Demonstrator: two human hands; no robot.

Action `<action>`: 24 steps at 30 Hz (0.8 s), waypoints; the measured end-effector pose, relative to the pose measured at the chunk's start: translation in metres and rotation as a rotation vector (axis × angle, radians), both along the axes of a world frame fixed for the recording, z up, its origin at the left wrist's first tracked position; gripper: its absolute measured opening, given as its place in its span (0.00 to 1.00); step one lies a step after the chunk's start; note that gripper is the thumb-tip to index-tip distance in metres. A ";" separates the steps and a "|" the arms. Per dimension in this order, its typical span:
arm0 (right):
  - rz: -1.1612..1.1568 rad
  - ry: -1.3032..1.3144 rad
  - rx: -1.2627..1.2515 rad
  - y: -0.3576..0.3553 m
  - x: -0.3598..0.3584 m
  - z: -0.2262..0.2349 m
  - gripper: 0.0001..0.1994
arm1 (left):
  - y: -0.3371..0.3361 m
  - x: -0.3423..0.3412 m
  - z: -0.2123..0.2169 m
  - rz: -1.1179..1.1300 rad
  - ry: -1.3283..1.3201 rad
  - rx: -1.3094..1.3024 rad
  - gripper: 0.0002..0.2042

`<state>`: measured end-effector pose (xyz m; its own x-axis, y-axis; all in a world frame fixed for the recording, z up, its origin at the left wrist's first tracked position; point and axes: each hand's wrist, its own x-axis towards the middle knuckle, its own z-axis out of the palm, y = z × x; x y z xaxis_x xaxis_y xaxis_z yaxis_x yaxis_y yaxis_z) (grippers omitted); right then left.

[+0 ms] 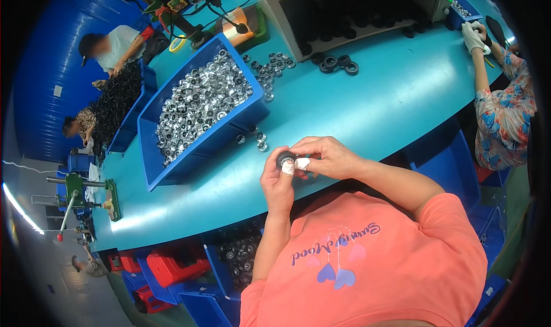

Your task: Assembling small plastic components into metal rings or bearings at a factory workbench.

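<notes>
Near the front edge of the table, my left hand (278,185) is closed round a small black round part (284,156) with a paler middle. My right hand (332,158) meets it from the right, its thumb and fingers pinched at the same part. White wrapping covers both thumb tips. The fingers hide much of the part. Just beyond my hands, a few loose clear-and-black round pieces (261,137) lie beside a big blue bin (201,162), which is heaped with many more such shiny pieces (204,97).
Several black rings (338,65) lie before an open-fronted metal box (287,23) holding more dark rings. Green presses stand at the back (198,37) and left (112,201). At right, a co-worker's gloved hand (473,39) is by a small blue tray. Blue crates (218,269) sit beneath the table.
</notes>
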<state>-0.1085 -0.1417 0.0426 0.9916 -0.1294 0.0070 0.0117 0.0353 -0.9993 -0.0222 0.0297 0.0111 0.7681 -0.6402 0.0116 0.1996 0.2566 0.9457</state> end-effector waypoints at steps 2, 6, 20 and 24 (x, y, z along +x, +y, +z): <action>-0.035 0.035 0.024 0.003 0.000 -0.003 0.17 | -0.004 -0.003 0.000 0.048 -0.046 0.022 0.16; -0.106 -0.004 -0.036 0.010 -0.003 -0.015 0.18 | -0.011 -0.010 -0.006 0.131 -0.086 0.049 0.16; -0.205 0.063 0.067 0.011 0.009 -0.009 0.14 | -0.015 0.007 -0.012 0.019 -0.026 0.027 0.17; -0.266 0.017 0.028 0.016 0.011 -0.013 0.14 | -0.019 0.010 -0.011 0.097 -0.117 0.047 0.14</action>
<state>-0.0977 -0.1259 0.0296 0.9225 -0.3855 -0.0169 0.0073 0.0612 -0.9981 -0.0120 0.0111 0.0001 0.8214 -0.5652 0.0767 0.0637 0.2246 0.9724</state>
